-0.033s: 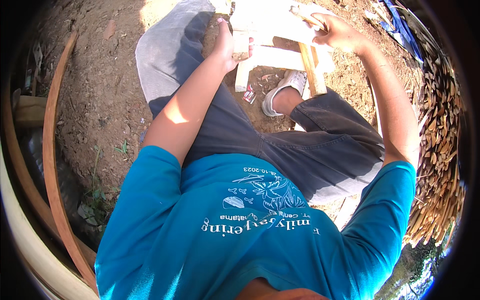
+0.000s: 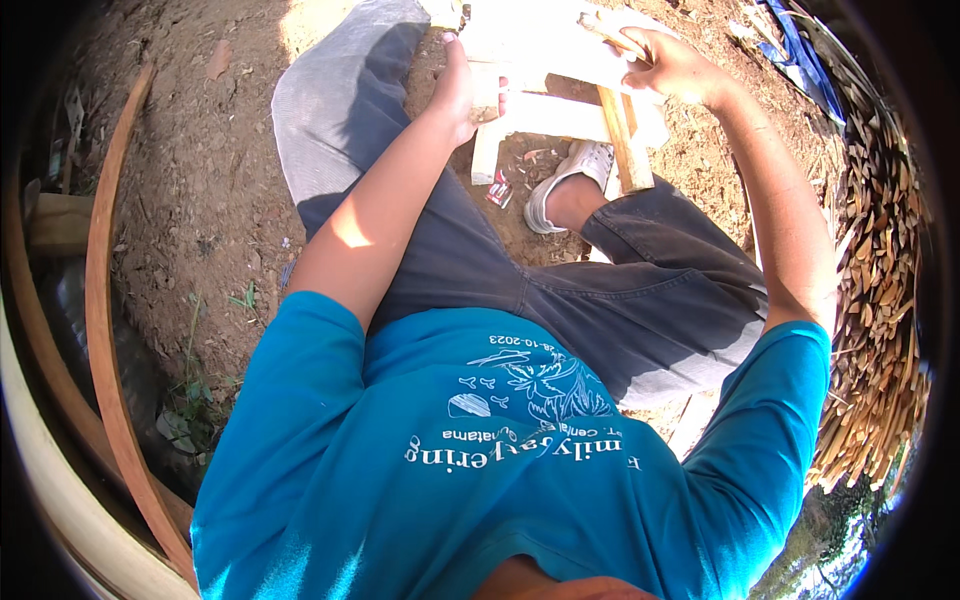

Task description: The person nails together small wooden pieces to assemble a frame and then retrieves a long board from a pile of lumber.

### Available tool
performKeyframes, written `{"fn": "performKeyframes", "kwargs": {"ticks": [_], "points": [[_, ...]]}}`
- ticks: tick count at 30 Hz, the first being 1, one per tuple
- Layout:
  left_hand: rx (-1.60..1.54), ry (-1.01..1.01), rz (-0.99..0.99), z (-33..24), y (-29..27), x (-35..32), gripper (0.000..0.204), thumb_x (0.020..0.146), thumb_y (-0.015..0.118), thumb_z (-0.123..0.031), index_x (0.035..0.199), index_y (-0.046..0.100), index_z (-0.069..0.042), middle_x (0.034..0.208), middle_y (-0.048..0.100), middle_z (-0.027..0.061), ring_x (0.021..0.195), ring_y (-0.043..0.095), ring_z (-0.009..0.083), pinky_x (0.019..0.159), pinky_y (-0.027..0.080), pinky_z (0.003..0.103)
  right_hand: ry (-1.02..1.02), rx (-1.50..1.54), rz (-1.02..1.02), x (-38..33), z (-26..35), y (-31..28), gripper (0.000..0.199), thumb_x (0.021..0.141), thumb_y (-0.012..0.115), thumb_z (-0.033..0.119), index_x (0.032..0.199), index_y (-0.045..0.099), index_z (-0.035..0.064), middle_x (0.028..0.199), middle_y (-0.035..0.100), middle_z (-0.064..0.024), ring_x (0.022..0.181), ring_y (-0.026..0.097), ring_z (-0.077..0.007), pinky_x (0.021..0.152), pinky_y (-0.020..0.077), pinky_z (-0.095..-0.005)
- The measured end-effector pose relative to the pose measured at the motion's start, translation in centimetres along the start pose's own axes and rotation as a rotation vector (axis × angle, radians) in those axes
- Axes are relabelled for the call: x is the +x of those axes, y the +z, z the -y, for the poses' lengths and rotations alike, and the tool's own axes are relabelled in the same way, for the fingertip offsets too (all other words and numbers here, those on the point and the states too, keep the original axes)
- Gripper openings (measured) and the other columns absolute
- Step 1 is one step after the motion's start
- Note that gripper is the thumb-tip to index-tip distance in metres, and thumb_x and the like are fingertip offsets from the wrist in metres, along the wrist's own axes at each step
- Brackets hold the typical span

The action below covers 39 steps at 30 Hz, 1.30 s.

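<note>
My left hand (image 2: 458,95) is closed around a pale wooden block (image 2: 485,82), its thumb up and its fingertips showing on the block's right side. In my right hand (image 2: 672,66) is a slim wooden stick or handle (image 2: 615,37), pinched by thumb and fingers; its far end is lost in glare, so I cannot tell the kind of tool. Both hands are at a low wooden bench-like frame (image 2: 565,115), its top bleached by sunlight. A tan wooden leg (image 2: 626,140) slants down from it towards my shin.
My shoe (image 2: 575,185) rests on the dirt below the frame, beside a small red-and-white packet (image 2: 499,188). A tall stack of thin wood strips (image 2: 870,330) lines the right side, with a blue sheet (image 2: 805,60) behind. Curved wooden pieces (image 2: 103,270) stand at the left.
Almost nothing differs. My left hand and forearm have shifted very slightly to the right; my right hand stays in place.
</note>
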<state>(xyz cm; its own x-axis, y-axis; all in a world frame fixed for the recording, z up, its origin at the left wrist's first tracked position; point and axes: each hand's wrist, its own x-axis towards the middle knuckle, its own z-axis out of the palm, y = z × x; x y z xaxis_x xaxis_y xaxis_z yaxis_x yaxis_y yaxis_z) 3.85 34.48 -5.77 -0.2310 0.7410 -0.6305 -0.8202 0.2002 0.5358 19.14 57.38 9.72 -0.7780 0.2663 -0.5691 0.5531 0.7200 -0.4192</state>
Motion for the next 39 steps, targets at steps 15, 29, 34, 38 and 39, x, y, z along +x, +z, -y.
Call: {"fn": "performKeyframes", "kwargs": {"ticks": [15,29,34,38,39], "points": [[0.313,0.172,-0.096,-1.9,1.0,-2.5,0.065,0.104,0.036,-0.06,0.101,0.06,0.001,0.08,0.064,0.0075,0.062,0.064,0.0159,0.057,0.056,0.033,-0.077,0.148,0.238,4.6,-1.9,0.4,0.049,0.073,0.071,0.0,0.121,0.064,0.0042,0.106,0.07,-0.0085,0.098,0.061,-0.0188,0.084,0.0521,-0.0365],[0.464,0.078,-0.135,-5.2,-2.9,0.2,0.086,0.101,0.024,-0.07,0.132,0.055,0.003,0.103,0.07,0.0126,0.074,0.064,0.015,0.071,0.057,0.028,-0.143,0.478,0.107,3.8,-4.7,5.8,0.042,0.081,0.071,0.003,0.121,0.061,0.0025,0.101,0.068,-0.0072,0.086,0.063,-0.0194,0.075,0.0545,-0.0354],[0.099,0.115,0.105,-5.8,-2.6,-0.5,0.085,0.096,0.036,-0.073,0.134,0.056,0.0,0.108,0.07,0.015,0.087,0.069,0.0255,0.075,0.058,0.039,-0.219,0.278,-0.144,3.0,-3.3,5.6,0.05,0.082,0.074,0.011,0.129,0.057,0.0036,0.109,0.065,-0.0134,0.1,0.062,-0.0237,0.088,0.0523,-0.0367],[0.073,0.169,0.138,-5.9,-2.7,-0.7,0.084,0.096,0.037,-0.072,0.135,0.056,0.0,0.109,0.07,0.015,0.088,0.069,0.0255,0.076,0.058,0.039,-0.319,0.324,-0.179,2.2,-2.5,5.1,0.061,0.081,0.075,0.011,0.138,0.053,0.0036,0.121,0.063,-0.0147,0.111,0.059,-0.0245,0.093,0.05,-0.0358],[0.073,0.18,0.142,-6.0,-3.0,-0.7,0.083,0.096,0.038,-0.072,0.135,0.056,0.0,0.109,0.07,0.015,0.089,0.069,0.0255,0.076,0.058,0.039,-0.278,0.316,-0.165,2.1,-2.5,4.9,0.062,0.081,0.075,0.012,0.138,0.053,0.0034,0.122,0.063,-0.0145,0.112,0.058,-0.0245,0.094,0.0497,-0.0359]]}}
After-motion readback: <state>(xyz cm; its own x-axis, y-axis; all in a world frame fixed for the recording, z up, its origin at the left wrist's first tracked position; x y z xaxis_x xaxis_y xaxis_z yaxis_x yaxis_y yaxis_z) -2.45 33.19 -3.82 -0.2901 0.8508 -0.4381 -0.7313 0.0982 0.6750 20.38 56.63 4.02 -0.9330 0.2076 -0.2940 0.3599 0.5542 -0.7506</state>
